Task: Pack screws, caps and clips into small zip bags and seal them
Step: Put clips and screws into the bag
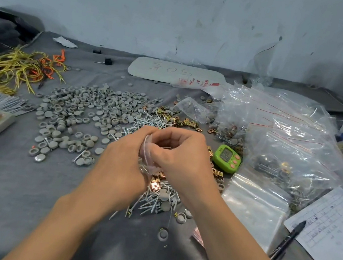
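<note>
A person's two bare hands are meeting above a grey bench [19, 183]. The left hand [124, 160] and right hand [181, 154] are both pinching a small clear zip bag [146, 162] between curled fingers. Just beneath them, screws [150, 204] are lying heaped with copper clips [155, 186]. Grey caps [82, 109] are lying scattered to the left. A green timer [227, 158], empty bags [253, 204], a pen [288, 240] and a paper sheet [335, 236] are sitting to the right.

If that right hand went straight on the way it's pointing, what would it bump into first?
The left hand, close beside it around the small zip bag both hold. Past that, probably the grey caps, though depth is hard to judge.
</note>
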Available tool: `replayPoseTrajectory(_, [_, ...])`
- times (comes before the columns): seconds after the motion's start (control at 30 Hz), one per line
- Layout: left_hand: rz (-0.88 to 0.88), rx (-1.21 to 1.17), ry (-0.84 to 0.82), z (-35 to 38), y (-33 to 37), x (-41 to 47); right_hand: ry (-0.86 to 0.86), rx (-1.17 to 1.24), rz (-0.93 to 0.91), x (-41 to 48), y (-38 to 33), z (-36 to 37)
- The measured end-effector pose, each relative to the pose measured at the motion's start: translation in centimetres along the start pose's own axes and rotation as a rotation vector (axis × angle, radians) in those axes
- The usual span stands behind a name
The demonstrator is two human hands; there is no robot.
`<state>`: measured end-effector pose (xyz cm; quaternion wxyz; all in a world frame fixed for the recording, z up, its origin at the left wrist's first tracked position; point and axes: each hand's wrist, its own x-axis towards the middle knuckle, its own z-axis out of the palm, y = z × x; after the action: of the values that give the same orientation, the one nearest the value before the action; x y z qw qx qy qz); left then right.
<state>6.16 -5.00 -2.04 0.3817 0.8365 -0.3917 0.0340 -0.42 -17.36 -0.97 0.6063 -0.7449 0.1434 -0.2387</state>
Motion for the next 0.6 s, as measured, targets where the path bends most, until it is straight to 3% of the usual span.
replayPoseTrajectory(0.17, [-0.087, 0.025, 0.037, -0.2, -0.3, 0.2, -0.095, -0.158, -0.081, -0.3, -0.6, 0.0])
replayPoseTrajectory(0.33, [-0.156, -0.072, 0.143, -1.1, -1.5, 0.4, 0.070, -0.182, -0.049, 0.3, -0.8, -2.6])
replayPoseTrajectory(0.5, [-0.226, -0.470, 0.170, -1.9, -2.0, 0.7, -0.055, -1.022, 0.183, 0.5, 0.5, -5.8])
replayPoseTrajectory(0.6, [-0.203, -0.418, 0.181, -1.8, -1.8, 0.7, -0.163, -1.201, 0.285, 0.0, 0.6, -6.4])
